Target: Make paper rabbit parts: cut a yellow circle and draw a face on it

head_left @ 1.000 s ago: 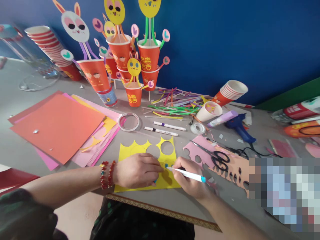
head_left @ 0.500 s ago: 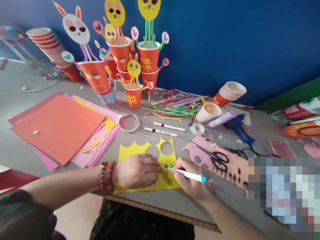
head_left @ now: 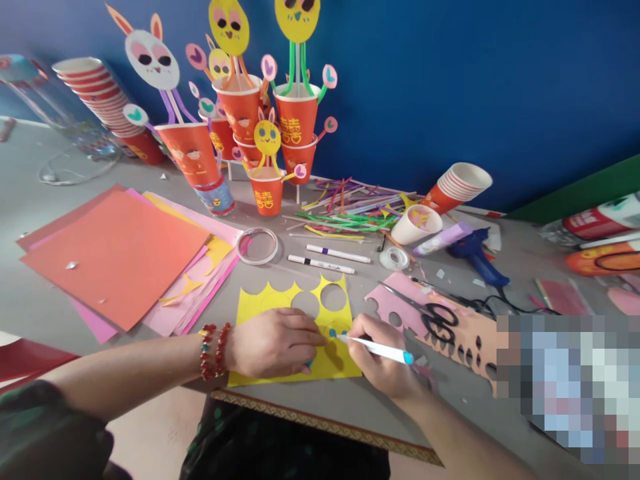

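Observation:
My right hand grips a white marker with a light-blue end, its tip touching the yellow paper sheet. Small blue marks show on the sheet near the tip. Flat on the same sheet rests my left hand, its fingers stretched towards the marks. A blue bit peeks out under those fingers, mostly hidden, so I cannot tell what it is. Round holes and scalloped cuts run along the sheet's far edge.
Scissors lie on pink paper scraps at right. Beyond the sheet are two capped markers and a tape roll. Coloured paper is stacked left. Red cups with paper figures stand behind; a blue glue gun lies right.
Both hands stay almost where they were. The marker tip shifts only very slightly on the yellow sheet.

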`<state>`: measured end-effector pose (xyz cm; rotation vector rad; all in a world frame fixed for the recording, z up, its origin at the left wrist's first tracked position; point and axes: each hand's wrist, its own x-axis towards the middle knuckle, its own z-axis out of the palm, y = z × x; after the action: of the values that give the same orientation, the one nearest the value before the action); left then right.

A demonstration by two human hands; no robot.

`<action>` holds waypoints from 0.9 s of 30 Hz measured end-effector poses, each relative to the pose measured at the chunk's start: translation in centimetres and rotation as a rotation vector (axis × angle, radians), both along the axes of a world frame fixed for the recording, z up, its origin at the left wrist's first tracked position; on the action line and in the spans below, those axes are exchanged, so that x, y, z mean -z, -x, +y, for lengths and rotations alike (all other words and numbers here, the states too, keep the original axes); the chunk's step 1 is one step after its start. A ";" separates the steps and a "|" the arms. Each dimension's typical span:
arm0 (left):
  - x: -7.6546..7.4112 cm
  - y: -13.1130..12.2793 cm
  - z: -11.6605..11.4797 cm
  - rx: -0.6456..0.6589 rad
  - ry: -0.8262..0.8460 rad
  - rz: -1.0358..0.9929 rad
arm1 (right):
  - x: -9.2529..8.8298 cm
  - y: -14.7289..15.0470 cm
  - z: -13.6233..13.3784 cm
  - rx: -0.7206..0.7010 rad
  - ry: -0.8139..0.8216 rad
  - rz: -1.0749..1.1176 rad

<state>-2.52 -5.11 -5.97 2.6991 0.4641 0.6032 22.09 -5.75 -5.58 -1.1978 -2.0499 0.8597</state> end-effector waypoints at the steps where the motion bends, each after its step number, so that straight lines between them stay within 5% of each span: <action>1: 0.0 0.0 0.0 0.002 0.002 0.000 | 0.0 0.0 0.0 0.002 -0.002 0.000; 27: -0.1 0.0 0.0 -0.006 0.001 -0.011 | 0.1 0.1 0.1 0.039 -0.039 -0.017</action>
<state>-2.51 -5.13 -5.90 2.6933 0.4701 0.6185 21.98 -5.69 -5.63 -1.2236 -2.0413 0.7903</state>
